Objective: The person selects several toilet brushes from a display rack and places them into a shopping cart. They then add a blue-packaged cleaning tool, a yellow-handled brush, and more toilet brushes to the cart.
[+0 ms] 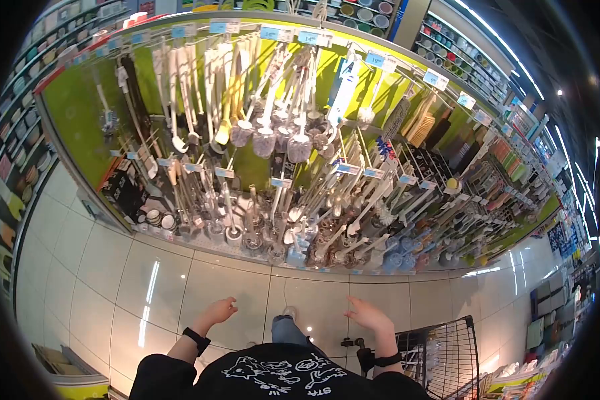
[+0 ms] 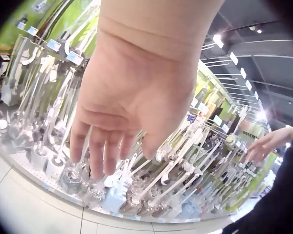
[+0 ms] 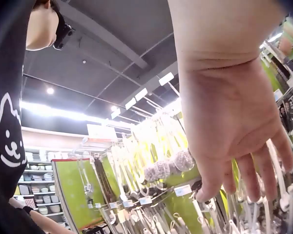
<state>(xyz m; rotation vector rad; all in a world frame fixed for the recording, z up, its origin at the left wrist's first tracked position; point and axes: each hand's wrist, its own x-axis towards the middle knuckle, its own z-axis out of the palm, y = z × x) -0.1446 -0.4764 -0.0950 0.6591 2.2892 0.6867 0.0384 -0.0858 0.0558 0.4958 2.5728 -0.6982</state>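
Both hands are bare and hold nothing. In the head view my left hand (image 1: 219, 312) hangs over the floor in front of the shelf, its fingers loosely bent. The left wrist view shows that hand (image 2: 132, 105) palm toward the camera, fingers relaxed. My right hand (image 1: 370, 313) is out to the other side, fingers extended, near a black wire cart (image 1: 440, 353). Its fingers hang apart in the right wrist view, where the palm (image 3: 229, 112) fills the right side. Before both hands stands a display of long-handled brushes, with grey fluffy brush heads (image 1: 265, 142) hanging high.
A lime-green back panel (image 1: 67, 133) carries rows of hooks with price tags (image 1: 309, 37). Clear and blue brush holders (image 1: 300, 250) crowd the bottom shelf. Pale floor tiles (image 1: 233, 280) run along the shelf's foot. Shelves of bowls (image 1: 30, 143) rise at the left.
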